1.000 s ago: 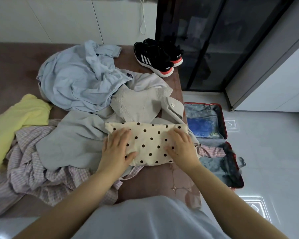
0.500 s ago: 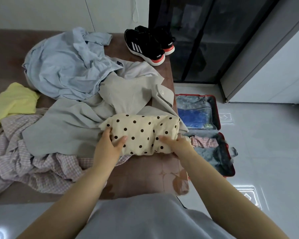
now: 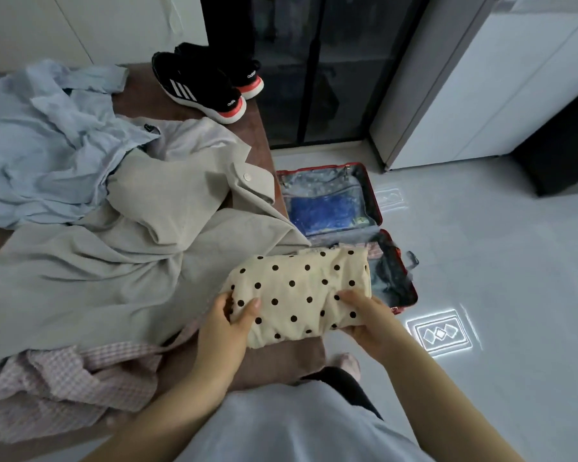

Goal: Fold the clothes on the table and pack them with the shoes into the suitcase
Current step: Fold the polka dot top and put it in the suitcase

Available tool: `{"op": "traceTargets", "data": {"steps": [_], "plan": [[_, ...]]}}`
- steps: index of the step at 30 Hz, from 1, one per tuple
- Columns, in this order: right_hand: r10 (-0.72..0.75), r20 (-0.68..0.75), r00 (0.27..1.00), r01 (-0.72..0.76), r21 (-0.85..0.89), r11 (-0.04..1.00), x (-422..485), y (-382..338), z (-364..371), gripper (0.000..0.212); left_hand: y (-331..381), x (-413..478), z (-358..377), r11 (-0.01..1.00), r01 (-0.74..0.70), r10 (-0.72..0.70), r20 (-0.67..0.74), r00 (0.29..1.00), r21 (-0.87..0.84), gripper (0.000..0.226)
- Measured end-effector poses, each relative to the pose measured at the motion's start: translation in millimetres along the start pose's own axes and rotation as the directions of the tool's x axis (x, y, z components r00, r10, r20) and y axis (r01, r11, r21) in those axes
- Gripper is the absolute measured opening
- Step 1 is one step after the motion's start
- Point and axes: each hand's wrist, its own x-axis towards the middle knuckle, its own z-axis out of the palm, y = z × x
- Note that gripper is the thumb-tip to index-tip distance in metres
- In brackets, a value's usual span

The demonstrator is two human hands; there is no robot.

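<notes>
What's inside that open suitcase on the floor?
In the suitcase, the far half holds a blue item under a clear cover. The near half shows pink checked cloth and dark lining; the held dotted bundle covers part of it.

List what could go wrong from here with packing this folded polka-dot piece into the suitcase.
1. The polka-dot bundle is held only at its two ends; its middle could sag and the fold come undone.
2. The near half of the suitcase already holds dark and checked fabric, so the bundle may land unevenly.
3. The beige jacket lies at the edge of the table beside the bundle and might get dragged off.
</notes>
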Motion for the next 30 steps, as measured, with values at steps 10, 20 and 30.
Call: {"op": "traceTargets", "data": {"steps": [10,20,30], "plan": [[0.109,-0.141,0.984,-0.092,0.117,0.989,58.5,-90.8,-204.3,0.031,61.1,23.9,233.4,0.995,0.101,-0.103,0.16,0.982,0.021,0.06],[0.156,-0.154,0.976,-0.161,-0.022,0.987,220.0,-178.2,-312.8,0.034,61.6,142.7,413.8,0.925,0.375,-0.36,0.167,0.918,-0.069,0.054],[0.113,-0.171,0.979,-0.132,-0.105,0.986,508.5,-111.2,-375.6,0.019,-118.9,348.7,565.7,0.931,0.364,-0.362,0.104,0.926,0.001,0.056]]}}
